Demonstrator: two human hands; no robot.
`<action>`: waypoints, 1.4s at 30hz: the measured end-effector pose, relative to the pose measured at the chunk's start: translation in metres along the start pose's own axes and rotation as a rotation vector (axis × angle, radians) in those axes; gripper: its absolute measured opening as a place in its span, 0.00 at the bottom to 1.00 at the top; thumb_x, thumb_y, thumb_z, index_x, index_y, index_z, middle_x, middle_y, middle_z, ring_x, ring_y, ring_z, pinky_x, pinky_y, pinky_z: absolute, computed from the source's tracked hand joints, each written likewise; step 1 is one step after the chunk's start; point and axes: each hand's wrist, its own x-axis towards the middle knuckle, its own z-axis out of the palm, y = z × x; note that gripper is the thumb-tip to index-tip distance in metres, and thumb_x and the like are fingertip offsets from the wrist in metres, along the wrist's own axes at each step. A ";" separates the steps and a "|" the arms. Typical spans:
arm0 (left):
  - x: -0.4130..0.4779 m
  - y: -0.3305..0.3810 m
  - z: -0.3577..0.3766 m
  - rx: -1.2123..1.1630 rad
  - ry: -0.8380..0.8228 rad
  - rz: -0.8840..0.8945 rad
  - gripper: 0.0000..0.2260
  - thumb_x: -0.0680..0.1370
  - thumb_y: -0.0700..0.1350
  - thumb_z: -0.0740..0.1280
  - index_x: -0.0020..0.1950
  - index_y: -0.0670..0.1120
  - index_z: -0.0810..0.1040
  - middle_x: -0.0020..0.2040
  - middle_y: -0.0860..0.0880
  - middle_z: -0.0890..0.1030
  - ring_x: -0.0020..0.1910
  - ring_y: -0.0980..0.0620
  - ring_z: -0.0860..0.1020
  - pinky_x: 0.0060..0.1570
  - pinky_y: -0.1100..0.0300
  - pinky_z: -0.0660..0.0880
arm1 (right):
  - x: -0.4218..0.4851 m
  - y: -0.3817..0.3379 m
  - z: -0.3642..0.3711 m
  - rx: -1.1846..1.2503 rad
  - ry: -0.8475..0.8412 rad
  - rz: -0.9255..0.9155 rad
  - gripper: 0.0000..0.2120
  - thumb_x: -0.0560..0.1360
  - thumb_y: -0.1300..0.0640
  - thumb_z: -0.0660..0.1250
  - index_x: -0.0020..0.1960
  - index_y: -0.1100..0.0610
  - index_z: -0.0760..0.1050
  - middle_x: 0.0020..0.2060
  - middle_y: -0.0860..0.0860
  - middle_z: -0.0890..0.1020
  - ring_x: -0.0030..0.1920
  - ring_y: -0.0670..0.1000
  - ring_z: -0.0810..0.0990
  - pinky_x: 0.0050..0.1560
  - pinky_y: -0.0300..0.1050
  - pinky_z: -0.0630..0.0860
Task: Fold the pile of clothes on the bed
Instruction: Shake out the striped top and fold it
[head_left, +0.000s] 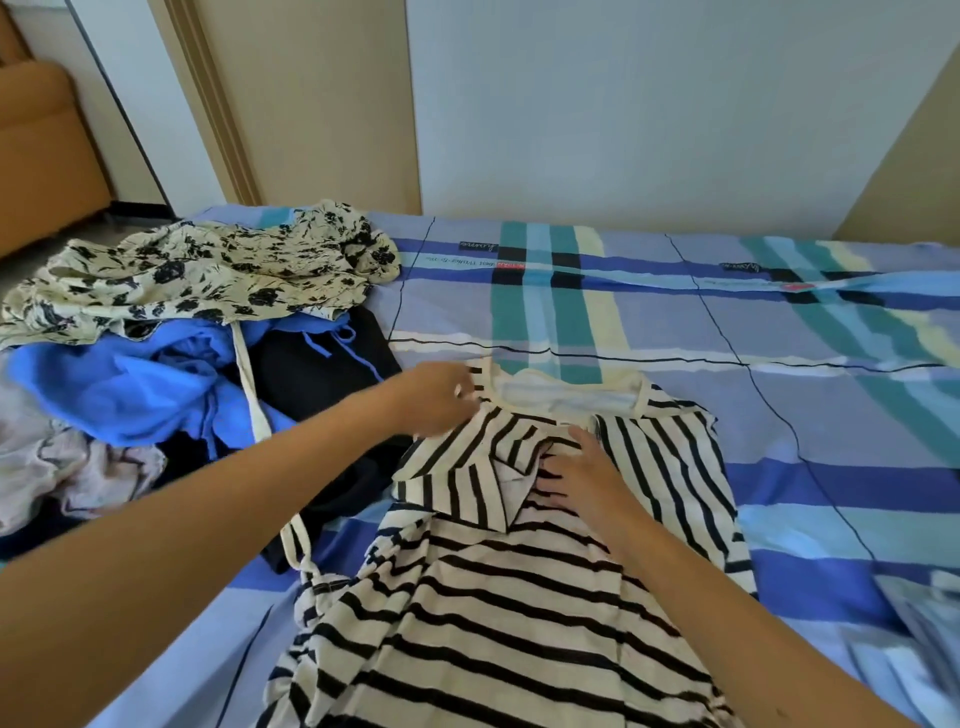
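On the bed (675, 322), left hand (436, 397) pinches striped dress (519, 597), right hand (582, 478) presses it

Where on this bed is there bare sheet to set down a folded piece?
Free: the sheet between the striped garment and the wall, and the strip right of that garment, up to the pale cloth at the near right corner. Crowded: the left side, where the floral garment, blue garment and black garment lie heaped.

2 hands (441, 397) (587, 478), 1 striped top (493, 597), 1 clothes pile (156, 364), 1 bed (779, 415).
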 end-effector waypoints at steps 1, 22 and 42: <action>-0.005 -0.009 0.018 0.098 -0.048 0.007 0.17 0.81 0.54 0.62 0.67 0.48 0.73 0.63 0.47 0.78 0.57 0.48 0.78 0.58 0.52 0.76 | 0.000 0.002 -0.003 0.033 0.002 0.023 0.29 0.78 0.60 0.66 0.73 0.44 0.59 0.53 0.56 0.83 0.50 0.56 0.85 0.49 0.49 0.82; 0.111 -0.033 0.065 0.080 -0.114 0.020 0.25 0.74 0.47 0.74 0.71 0.53 0.74 0.69 0.52 0.72 0.68 0.50 0.71 0.69 0.57 0.65 | 0.103 -0.018 -0.159 -0.993 -0.021 -0.203 0.19 0.67 0.55 0.80 0.54 0.44 0.77 0.52 0.47 0.77 0.52 0.48 0.75 0.53 0.44 0.68; 0.047 -0.019 0.047 -0.048 0.035 0.028 0.36 0.78 0.59 0.67 0.81 0.48 0.56 0.79 0.46 0.62 0.76 0.45 0.63 0.70 0.55 0.62 | 0.044 0.000 -0.140 -0.742 -0.087 -0.166 0.49 0.68 0.38 0.76 0.80 0.46 0.53 0.76 0.48 0.64 0.77 0.54 0.60 0.76 0.56 0.60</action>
